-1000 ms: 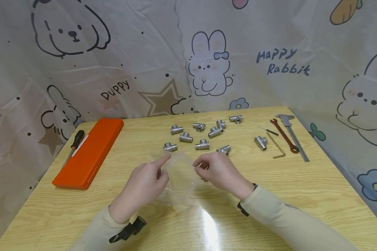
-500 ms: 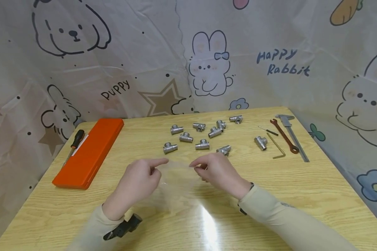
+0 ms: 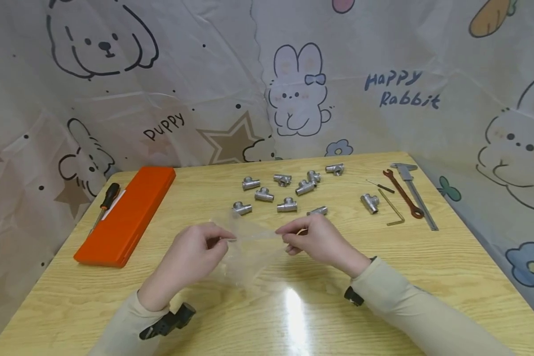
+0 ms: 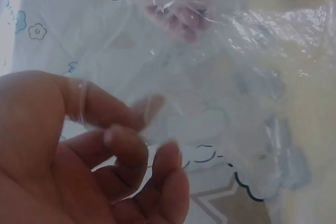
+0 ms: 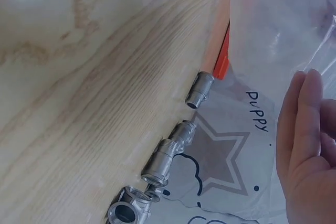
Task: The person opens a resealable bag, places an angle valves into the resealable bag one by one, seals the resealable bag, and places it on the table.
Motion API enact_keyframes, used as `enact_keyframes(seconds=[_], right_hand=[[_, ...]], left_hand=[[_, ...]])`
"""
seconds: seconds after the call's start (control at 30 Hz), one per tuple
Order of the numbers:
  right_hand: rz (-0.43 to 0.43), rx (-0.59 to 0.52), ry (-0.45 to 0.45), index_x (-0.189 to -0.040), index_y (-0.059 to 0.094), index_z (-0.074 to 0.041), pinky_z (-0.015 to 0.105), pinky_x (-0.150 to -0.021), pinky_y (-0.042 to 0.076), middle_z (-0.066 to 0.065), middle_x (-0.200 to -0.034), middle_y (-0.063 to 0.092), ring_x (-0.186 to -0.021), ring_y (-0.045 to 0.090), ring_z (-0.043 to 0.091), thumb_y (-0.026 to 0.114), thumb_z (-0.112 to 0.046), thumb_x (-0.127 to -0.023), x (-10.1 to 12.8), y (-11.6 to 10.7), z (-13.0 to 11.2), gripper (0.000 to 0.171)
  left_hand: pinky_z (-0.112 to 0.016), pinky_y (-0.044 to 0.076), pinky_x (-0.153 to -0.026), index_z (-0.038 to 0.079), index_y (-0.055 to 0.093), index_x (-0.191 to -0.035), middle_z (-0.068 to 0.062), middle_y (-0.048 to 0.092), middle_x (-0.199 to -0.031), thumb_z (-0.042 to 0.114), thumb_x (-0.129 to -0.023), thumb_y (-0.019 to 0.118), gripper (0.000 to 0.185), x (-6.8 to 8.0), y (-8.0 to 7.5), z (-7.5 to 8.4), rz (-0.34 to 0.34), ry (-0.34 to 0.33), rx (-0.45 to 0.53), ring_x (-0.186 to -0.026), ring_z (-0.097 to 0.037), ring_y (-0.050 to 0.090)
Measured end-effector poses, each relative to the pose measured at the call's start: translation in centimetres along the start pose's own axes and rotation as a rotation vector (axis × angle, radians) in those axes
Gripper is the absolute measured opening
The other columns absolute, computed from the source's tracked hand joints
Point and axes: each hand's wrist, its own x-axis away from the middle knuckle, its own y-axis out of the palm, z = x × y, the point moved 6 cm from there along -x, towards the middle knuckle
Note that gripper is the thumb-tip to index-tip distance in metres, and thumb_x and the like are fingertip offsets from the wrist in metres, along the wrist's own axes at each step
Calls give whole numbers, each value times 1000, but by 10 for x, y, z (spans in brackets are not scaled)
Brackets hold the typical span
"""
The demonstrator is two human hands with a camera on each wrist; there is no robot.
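Note:
A clear plastic bag (image 3: pixel 249 249) hangs between both hands just above the wooden table (image 3: pixel 427 277). My left hand (image 3: pixel 195 254) pinches its left top edge and my right hand (image 3: pixel 313 240) pinches its right top edge. The left wrist view shows my left hand (image 4: pixel 94 156) with thumb and fingers closed on the bag film (image 4: pixel 226 77). In the right wrist view my right hand (image 5: pixel 310 145) holds the bag (image 5: pixel 278 40). Several metal tee pipe fittings (image 3: pixel 287 205) lie on the table just beyond the hands, with fittings (image 5: pixel 168 156) also in the right wrist view.
An orange case (image 3: pixel 126 215) lies at the left with a screwdriver (image 3: pixel 106 200) beside it. At the far right lie one more fitting (image 3: pixel 370 201), a hex key (image 3: pixel 392 207), a red wrench (image 3: pixel 402 193), a caliper (image 3: pixel 415 193) and a small screwdriver (image 3: pixel 380 186). Cartoon-print sheeting (image 3: pixel 293 84) walls the table.
My left forefinger was pointing out; now it is closed with the thumb on the bag's edge. The bag's top edge is drawn out flatter between the hands, which sit slightly lower.

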Motion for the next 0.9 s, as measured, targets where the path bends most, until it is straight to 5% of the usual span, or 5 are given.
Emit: enact_keyframes(seconds=[0.13, 0.3, 0.47, 0.63, 0.9], right_hand=[[8, 0, 9, -109, 75, -3, 44, -74, 60, 16, -103, 70, -74, 70, 21, 66, 1, -93, 0, 1, 0, 19], [24, 0, 15, -109, 74, -1, 42, -72, 60, 15, -96, 71, -71, 69, 20, 67, 1, -92, -2, 3, 0, 19], [58, -38, 59, -107, 75, -3, 40, -72, 60, 15, -95, 70, -72, 70, 20, 67, 1, -91, -2, 4, 1, 18], [99, -64, 90, -108, 75, -3, 33, -70, 60, 13, -94, 70, -73, 70, 20, 68, -2, -92, 0, 4, 2, 18], [133, -110, 106, -112, 72, 2, 32, -69, 60, 13, -92, 69, -72, 71, 21, 67, -1, -92, 5, 7, 6, 21]], left_hand=[[-45, 51, -86, 22, 71, -120, 5, 62, -112, 37, -94, 68, 30, -3, 5, -3, -37, 137, 23, -105, -19, 57], [-67, 26, -109, 31, 18, -158, -1, 17, -162, 73, -65, 72, 115, -3, 24, -14, -202, 298, 127, -147, -34, 17], [-63, 13, -113, 33, -15, -156, -8, -11, -164, 53, -45, 94, 157, 6, 48, -25, -189, 185, 110, -148, -37, -5], [-59, -1, -116, 22, -26, -153, -11, -24, -160, 55, -42, 95, 167, 17, 75, -11, -174, 145, -45, -145, -33, -22], [-63, 1, -115, 17, -16, -157, -10, -11, -163, 63, -45, 90, 161, 13, 101, 9, -51, 159, -98, -147, -33, -14]])
